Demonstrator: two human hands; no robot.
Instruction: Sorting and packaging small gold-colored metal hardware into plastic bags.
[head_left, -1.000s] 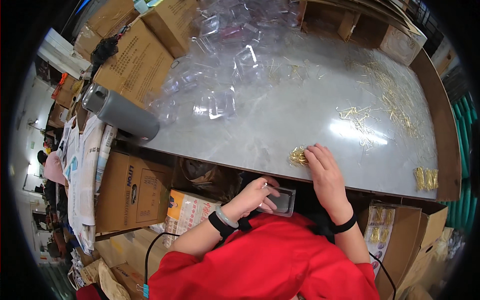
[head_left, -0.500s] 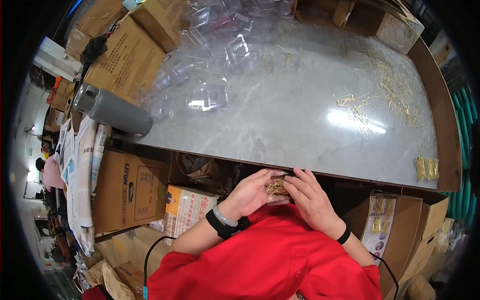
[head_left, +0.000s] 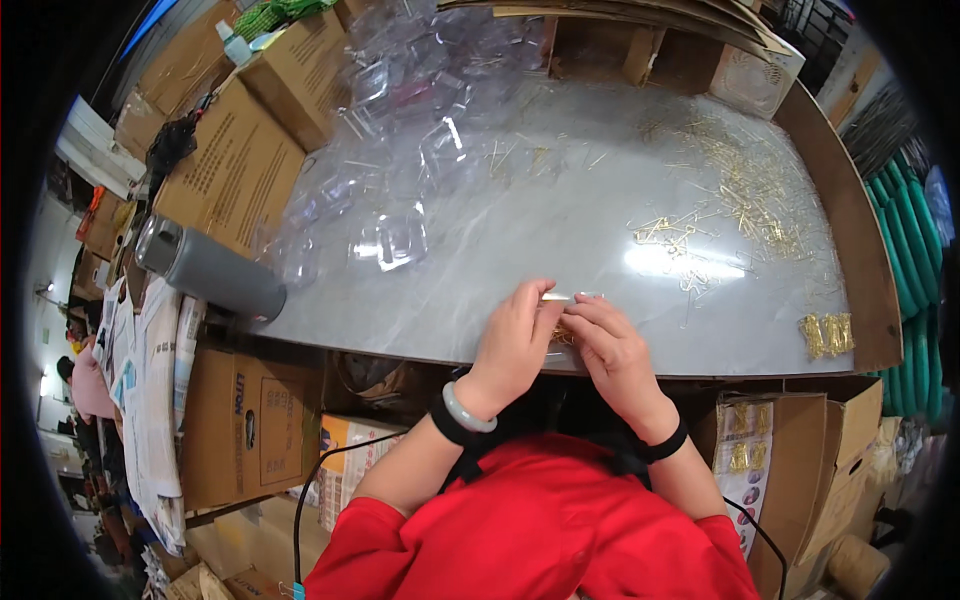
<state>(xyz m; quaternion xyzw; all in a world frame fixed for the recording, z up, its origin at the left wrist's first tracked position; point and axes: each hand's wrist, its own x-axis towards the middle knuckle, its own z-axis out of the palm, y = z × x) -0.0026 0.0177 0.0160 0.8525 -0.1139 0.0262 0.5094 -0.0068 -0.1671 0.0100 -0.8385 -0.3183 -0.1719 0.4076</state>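
Both hands meet at the table's front edge around a small clear plastic case [head_left: 572, 297] with gold wire hooks [head_left: 562, 337] in it. My left hand [head_left: 508, 345] grips its left side, thumb and fingers bent around it. On the other side my right hand [head_left: 622, 362] curls its fingers over the case and hides much of it. A loose pile of gold hooks [head_left: 680, 240] lies to the right on the grey table [head_left: 480, 300], with a wider scatter behind it. Near the right front corner sit neat gold bundles [head_left: 826, 335].
Clear plastic cases [head_left: 390, 240] are heaped across the table's left and back. A grey bottle [head_left: 215, 268] lies by the left edge, near cardboard boxes [head_left: 215, 160]. A cardboard wall [head_left: 840, 190] borders the right side. Below stands an open carton [head_left: 800, 450].
My hands have moved forward from near my body to over the table's front edge, still holding the case. My fingers have closed further over it, and the view has shifted.
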